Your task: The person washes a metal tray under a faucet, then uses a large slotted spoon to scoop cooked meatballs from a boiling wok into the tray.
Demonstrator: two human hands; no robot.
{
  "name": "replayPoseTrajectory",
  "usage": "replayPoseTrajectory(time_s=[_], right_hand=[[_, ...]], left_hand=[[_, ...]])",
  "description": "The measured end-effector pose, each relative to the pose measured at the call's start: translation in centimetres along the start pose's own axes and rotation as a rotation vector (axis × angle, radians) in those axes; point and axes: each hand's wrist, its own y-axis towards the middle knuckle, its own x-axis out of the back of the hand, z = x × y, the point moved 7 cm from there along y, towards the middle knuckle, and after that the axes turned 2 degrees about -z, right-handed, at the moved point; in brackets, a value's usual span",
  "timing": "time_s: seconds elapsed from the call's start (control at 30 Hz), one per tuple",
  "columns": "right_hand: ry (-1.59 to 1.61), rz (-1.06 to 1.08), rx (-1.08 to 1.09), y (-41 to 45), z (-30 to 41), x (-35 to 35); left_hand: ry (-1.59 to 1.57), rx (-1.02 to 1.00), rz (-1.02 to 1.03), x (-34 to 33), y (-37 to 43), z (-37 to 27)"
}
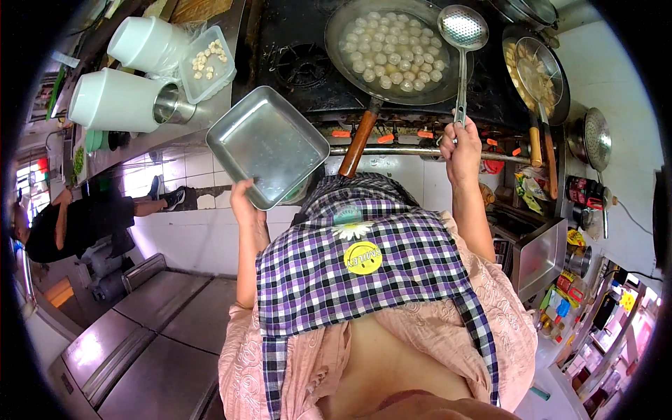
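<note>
My left hand grips the near corner of a square metal pan, which looks bare inside apart from a wet shine. In my right hand is the handle of a perforated skimmer; its round head hangs over the right rim of a wok. That wok sits on the stove with its wooden handle pointing towards me. Many round pale balls, perhaps dumplings, float in its cloudy liquid.
A second wok at the right holds pale pieces in liquid, with a wire strainer laid across it. On the left counter stand white tubs, a metal cup and a plastic box with small pale pieces. Another person is at far left.
</note>
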Motion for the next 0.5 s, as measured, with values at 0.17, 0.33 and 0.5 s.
replayPoseTrajectory(time_s=[0.17,0.33,0.5], right_hand=[[-0.031,-0.033,0.014,0.2,-0.3,1.0],[-0.047,-0.055,0.018,0.3,-0.3,1.5],[-0.051,-0.049,0.033,0.3,-0.3,1.6]], left_hand=[[0.001,-0.004,0.006,0.5,0.5,0.6],[-0.011,0.011,-0.003,0.0,0.1,0.4],[-0.023,0.049,0.032,0.4,0.4,0.8]])
